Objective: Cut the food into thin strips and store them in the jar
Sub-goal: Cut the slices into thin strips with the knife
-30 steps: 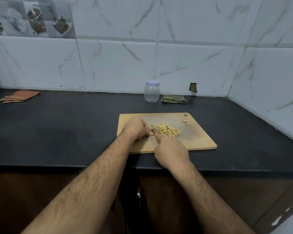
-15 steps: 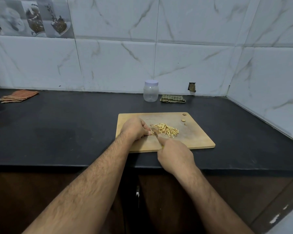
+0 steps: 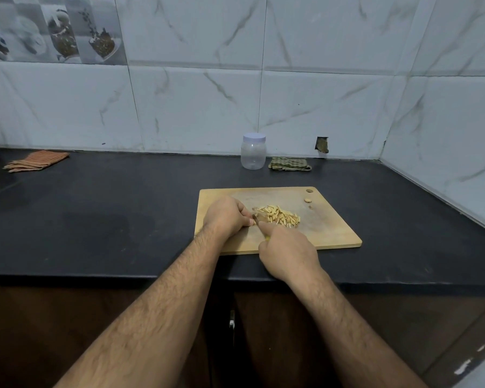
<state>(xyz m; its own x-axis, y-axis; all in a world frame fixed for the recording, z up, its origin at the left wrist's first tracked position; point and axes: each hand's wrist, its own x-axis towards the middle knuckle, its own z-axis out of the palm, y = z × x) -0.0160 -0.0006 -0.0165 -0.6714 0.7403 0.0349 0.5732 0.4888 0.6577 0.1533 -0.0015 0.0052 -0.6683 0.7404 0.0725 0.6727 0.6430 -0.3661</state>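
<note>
Food strips [image 3: 279, 216] beside curled left hand [image 3: 226, 216], right hand [image 3: 287, 252] around knife handle.

Both forearms outstretched, left hand [image 3: 226, 215] and right hand [image 3: 287, 250] close together, fingers curled.

Pale yellow strips [image 3: 279, 217] on tan wooden board [image 3: 333, 233], black counter [image 3: 95, 219], lilac-lidded clear jar [image 3: 253, 152], green-checked cloth [image 3: 289, 164].

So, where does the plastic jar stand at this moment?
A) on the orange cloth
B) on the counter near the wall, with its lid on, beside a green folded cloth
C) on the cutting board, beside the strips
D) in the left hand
B: the jar stands on the dark counter by the wall, lid on, beside the green folded cloth, behind the cutting board.
</note>
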